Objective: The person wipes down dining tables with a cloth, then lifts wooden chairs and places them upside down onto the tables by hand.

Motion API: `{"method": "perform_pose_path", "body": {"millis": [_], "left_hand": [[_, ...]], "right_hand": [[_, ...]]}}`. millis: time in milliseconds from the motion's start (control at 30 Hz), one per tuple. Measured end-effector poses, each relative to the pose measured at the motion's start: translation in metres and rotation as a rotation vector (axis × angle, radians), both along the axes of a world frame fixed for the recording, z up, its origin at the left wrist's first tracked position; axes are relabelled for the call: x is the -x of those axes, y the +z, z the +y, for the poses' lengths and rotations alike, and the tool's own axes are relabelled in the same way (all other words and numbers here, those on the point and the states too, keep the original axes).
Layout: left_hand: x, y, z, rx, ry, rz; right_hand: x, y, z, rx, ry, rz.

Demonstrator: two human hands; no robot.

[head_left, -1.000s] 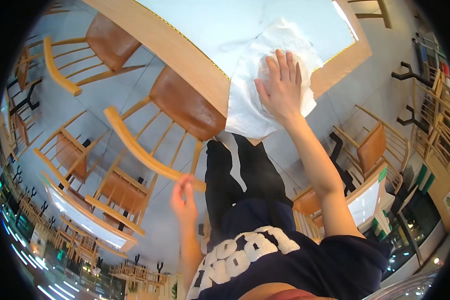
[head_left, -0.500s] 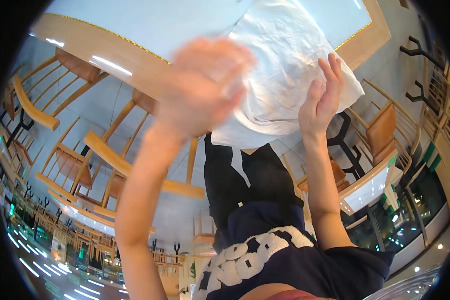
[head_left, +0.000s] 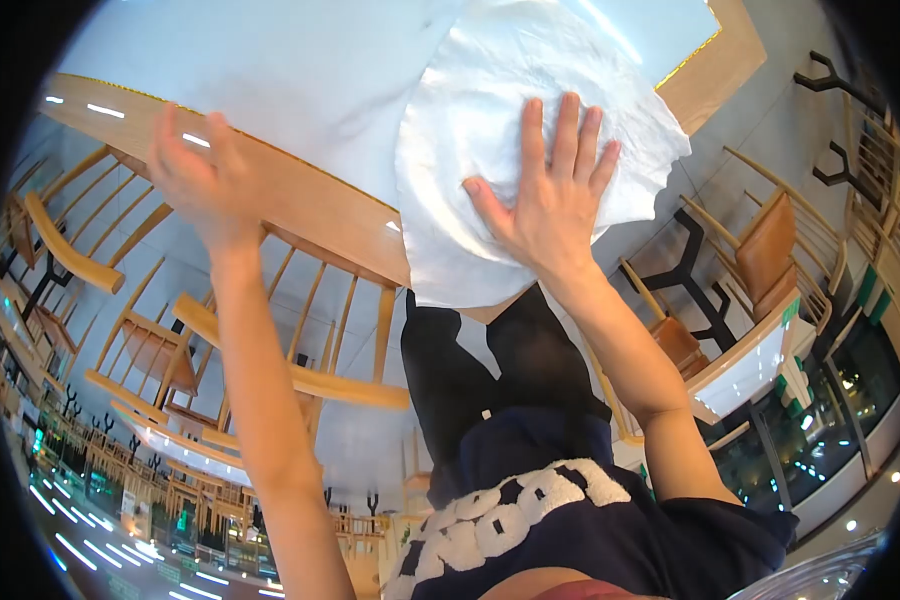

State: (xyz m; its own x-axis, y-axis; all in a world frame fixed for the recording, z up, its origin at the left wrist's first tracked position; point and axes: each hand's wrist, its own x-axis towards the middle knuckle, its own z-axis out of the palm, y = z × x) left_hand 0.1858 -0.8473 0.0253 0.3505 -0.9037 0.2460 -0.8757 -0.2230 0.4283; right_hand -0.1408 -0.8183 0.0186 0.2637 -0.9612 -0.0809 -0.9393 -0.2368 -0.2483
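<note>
A white cloth (head_left: 450, 190), slightly wrinkled, lies over the near edge of the table, its lower part hanging toward my legs. My right hand (head_left: 555, 200) rests flat on it, palm down with the fingers spread. Off to the left, my left hand (head_left: 205, 180) is above the table's wooden border, slightly blurred. Its fingers are apart and loosely bent, and nothing shows in it. A gap separates it from the cloth.
The table (head_left: 270, 50) has a pale top, a gold trim line and a wooden border (head_left: 310, 220). Wooden chairs stand close at the left (head_left: 340, 375) and right (head_left: 770, 250). Black forked supports (head_left: 685, 260) are at the right.
My left hand has swung left, away from the cloth. My right hand has moved left from the cloth's right edge and now lies flat on it. The cloth looks smoother and more spread.
</note>
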Motion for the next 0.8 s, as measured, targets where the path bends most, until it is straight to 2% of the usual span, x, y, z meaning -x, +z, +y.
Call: {"method": "perform_pose_path", "body": {"millis": [67, 167, 367, 467, 633, 733, 800], "left_hand": [[-0.014, -0.008, -0.014, -0.016, 0.210, 0.106], [-0.015, -0.045, -0.021, -0.122, 0.251, -0.252], [-0.019, -0.044, -0.022, -0.078, 0.245, -0.114], [-0.017, -0.043, -0.023, -0.069, 0.267, -0.118], [-0.015, -0.042, -0.023, -0.073, 0.298, -0.158], [-0.014, -0.045, -0.024, -0.060, 0.302, -0.163], [-0.015, -0.045, -0.025, -0.056, 0.293, -0.162]], "right_hand": [[-0.004, -0.001, -0.016, 0.040, 0.009, -0.013], [-0.014, -0.010, -0.032, 0.087, 0.018, -0.060], [-0.006, -0.002, -0.014, -0.022, 0.195, -0.089], [0.037, -0.005, -0.027, 0.021, 0.148, -0.050], [0.085, -0.021, -0.136, 0.188, -0.046, 0.073], [0.048, -0.039, -0.152, 0.324, 0.012, 0.134], [0.027, -0.023, -0.124, 0.252, 0.108, -0.016]]}}
